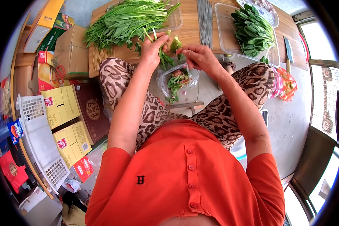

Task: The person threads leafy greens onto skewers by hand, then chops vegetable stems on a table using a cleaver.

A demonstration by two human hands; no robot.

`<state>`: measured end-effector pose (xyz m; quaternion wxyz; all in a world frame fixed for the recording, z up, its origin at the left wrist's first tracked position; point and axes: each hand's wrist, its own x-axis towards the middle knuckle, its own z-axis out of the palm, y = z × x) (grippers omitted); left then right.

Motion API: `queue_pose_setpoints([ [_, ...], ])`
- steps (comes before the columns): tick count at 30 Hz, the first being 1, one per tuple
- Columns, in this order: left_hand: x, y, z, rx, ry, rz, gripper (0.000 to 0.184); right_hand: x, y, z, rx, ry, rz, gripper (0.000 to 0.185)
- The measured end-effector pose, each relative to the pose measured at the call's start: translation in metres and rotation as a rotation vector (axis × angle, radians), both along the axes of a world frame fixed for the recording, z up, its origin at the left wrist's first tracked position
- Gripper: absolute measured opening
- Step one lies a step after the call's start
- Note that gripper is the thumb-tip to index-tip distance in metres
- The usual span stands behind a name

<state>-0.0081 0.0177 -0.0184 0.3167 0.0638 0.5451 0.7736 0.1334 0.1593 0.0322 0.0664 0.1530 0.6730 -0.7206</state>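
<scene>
My left hand (153, 49) is closed around a few leafy green stalks (164, 59), their cut pale ends sticking up above the fingers. The thumb and fingers of my right hand (202, 60) pinch a yellowed leaf (175, 44) just beside those stalks. Below both hands, between the knees, a clear plastic bag (194, 75) holds leaf scraps (177, 82). A large heap of long-stemmed leafy greens (128, 24) lies on the wooden table (188, 28), behind my left hand. To the right, a clear plastic tub (223, 34) contains broader dark green leaves (254, 32).
Metal skewers (205, 22) lie mid-table, and wooden skewers (100, 60) at its left. A knife (288, 51) rests at the right edge, above an orange bag (288, 84). Cardboard boxes (69, 49), red scissors (59, 74) and a white basket (45, 139) stand left.
</scene>
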Motion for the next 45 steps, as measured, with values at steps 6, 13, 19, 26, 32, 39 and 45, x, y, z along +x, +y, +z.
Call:
queue_pose_setpoints([
  [6, 0.0, 0.001, 0.001, 0.046, 0.021, 0.002, 0.016, 0.0, 0.0, -0.003, -0.003, -0.009, -0.001, 0.024],
  [13, 0.001, 0.0, 0.001, 0.036, 0.035, 0.013, 0.017, 0.001, -0.001, -0.001, 0.009, -0.018, 0.011, 0.024],
  [19, 0.0, 0.0, 0.001, 0.037, 0.045, 0.007, 0.018, 0.001, 0.0, 0.0, 0.007, -0.032, 0.016, 0.025],
  [26, -0.004, -0.002, -0.003, -0.006, 0.104, -0.072, 0.021, 0.001, 0.002, -0.001, 0.017, -0.043, 0.025, 0.025],
  [32, 0.001, -0.002, -0.001, -0.012, 0.1, -0.124, 0.02, 0.001, 0.006, -0.004, 0.009, -0.045, 0.03, 0.025],
  [39, 0.006, -0.002, 0.003, -0.008, -0.005, -0.126, 0.021, -0.001, 0.007, -0.008, 0.036, -0.05, -0.006, 0.024],
  [45, -0.003, -0.007, -0.01, -0.084, 0.017, 0.036, 0.03, -0.001, 0.011, -0.005, 0.0, -0.05, -0.08, 0.023],
])
